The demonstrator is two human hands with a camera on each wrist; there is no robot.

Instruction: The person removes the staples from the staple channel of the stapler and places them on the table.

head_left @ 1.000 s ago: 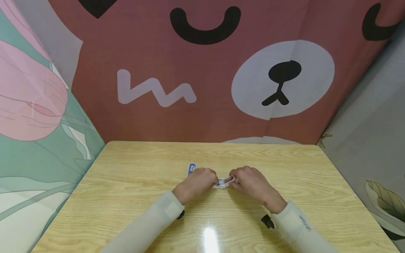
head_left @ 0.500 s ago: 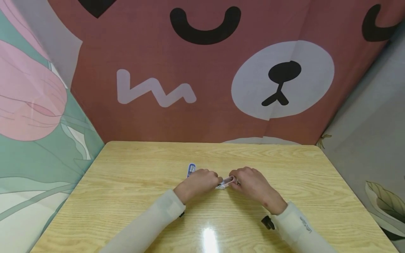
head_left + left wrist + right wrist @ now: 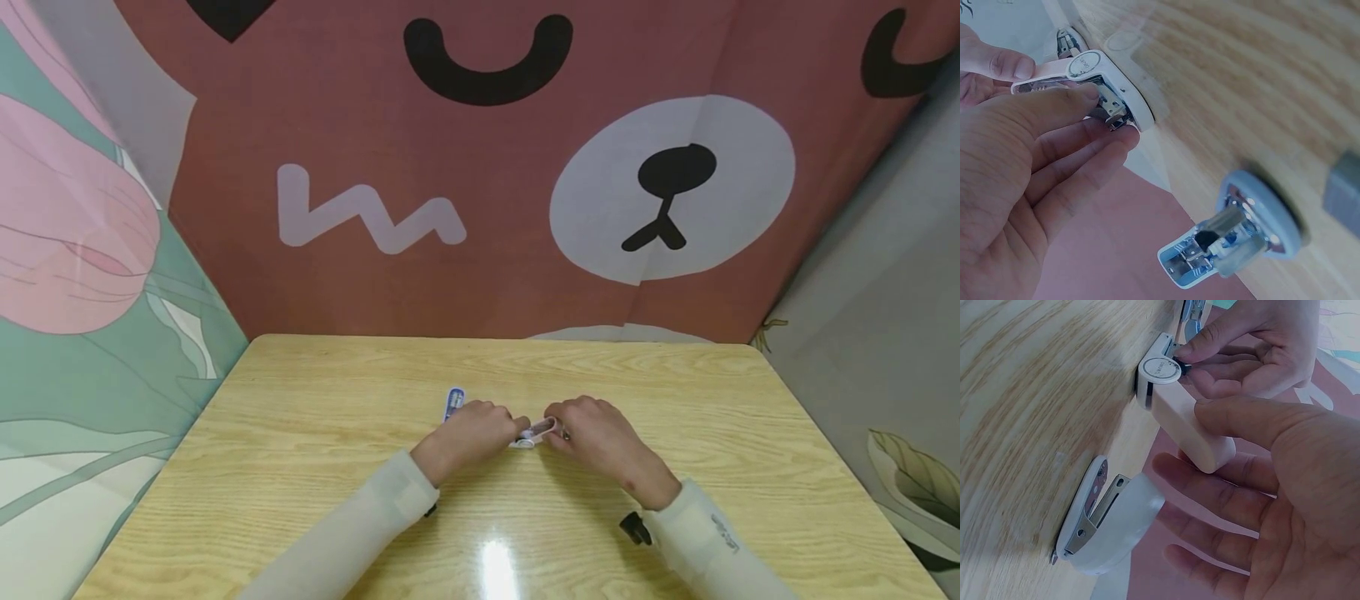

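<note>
A pink-and-white stapler (image 3: 542,428), swung wide open, is held between my two hands just above or on the table. My left hand (image 3: 480,433) grips its white base side; in the left wrist view the thumb (image 3: 1072,103) lies on the bared metal staple channel (image 3: 1110,103), fingers curled beneath. With thumb and fingers my right hand (image 3: 596,437) pinches the pink arm (image 3: 1188,428), seen in the right wrist view. Beside my left hand sits an opened blue stapler (image 3: 1241,228). An opened white stapler (image 3: 1110,531) rests near my right hand, mostly hidden in the head view.
The wood-grain table (image 3: 337,375) reaches back to a red hanging cloth (image 3: 360,292) with a cartoon bear. Patterned cloths hang at both sides. A dark wrist strap piece (image 3: 636,527) sticks out under my right sleeve.
My left hand has shifted slightly to the right, its thumb now further over the pink-and-white stapler's channel. My right hand has stayed in place, as has the blue stapler.
</note>
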